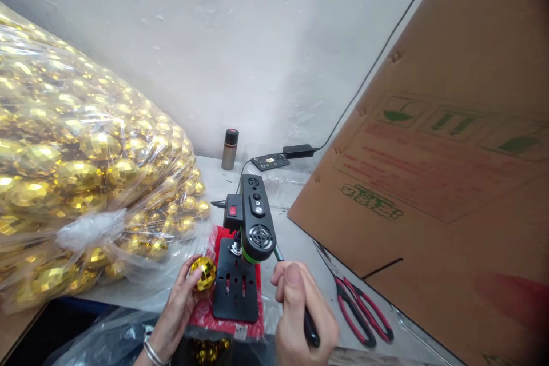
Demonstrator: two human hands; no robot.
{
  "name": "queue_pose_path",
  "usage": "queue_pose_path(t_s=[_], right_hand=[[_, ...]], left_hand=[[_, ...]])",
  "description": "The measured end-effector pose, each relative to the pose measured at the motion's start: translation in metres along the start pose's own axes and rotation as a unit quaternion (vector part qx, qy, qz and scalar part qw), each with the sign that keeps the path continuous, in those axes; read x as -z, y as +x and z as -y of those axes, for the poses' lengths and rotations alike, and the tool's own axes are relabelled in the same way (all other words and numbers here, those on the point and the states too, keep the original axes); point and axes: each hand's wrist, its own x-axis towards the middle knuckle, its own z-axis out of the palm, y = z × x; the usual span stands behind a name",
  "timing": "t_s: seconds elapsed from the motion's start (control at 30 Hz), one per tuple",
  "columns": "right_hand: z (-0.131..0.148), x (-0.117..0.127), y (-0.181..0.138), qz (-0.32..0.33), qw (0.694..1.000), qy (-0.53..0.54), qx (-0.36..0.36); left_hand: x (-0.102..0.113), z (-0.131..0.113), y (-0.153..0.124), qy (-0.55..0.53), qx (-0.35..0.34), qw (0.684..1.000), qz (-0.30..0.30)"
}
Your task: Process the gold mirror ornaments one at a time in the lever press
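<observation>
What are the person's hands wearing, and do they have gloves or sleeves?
Both hands are bare, with no gloves. The left hand has a shiny, silver-coloured bracelet around its wrist. The right hand shows nothing worn on it, but the picture's bottom edge cuts off its wrist. No sleeves can be seen on either side.

The cardboard box [429, 28] carried 3 green pictograms [446, 122]: a half-round shape [398, 116] resembling an inverted umbrella, 2 arrows [462, 122] pointing down, and a 3rd, indistinct mark [520, 143]. Beneath these, the red print [412, 163] and green lettering [372, 200] were not legible. Markings on the red switch [232, 210] of the black device [258, 222] and the bottle cap [232, 136] could not be read.
</observation>
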Motion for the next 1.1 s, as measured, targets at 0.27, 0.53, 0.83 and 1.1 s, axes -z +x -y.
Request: queue_pose_path(t_s=[0.27, 0.53, 0.83, 1.1], right_hand=[[-0.003, 0.001, -0.001, -0.002, 1.000, 0.010, 0.000], [0.006, -0.005, -0.002, -0.023, 0.999, 0.023, -0.035], [0.016, -0.010, -0.003, -0.054, 0.995, 0.029, -0.075], [0.003, -0.010, -0.022, -0.065, 0.996, -0.005, -0.056]], left_hand=[[-0.012, 0.044, 0.021, 0.147, -0.128, 0.979, 0.054], [-0.009, 0.064, 0.024, 0.400, -0.312, 0.861, 0.046], [-0.028, 0.051, 0.030, 0.494, -0.378, 0.779, 0.083], [-0.038, 0.047, 0.032, 0.544, -0.331, 0.763, 0.108]])
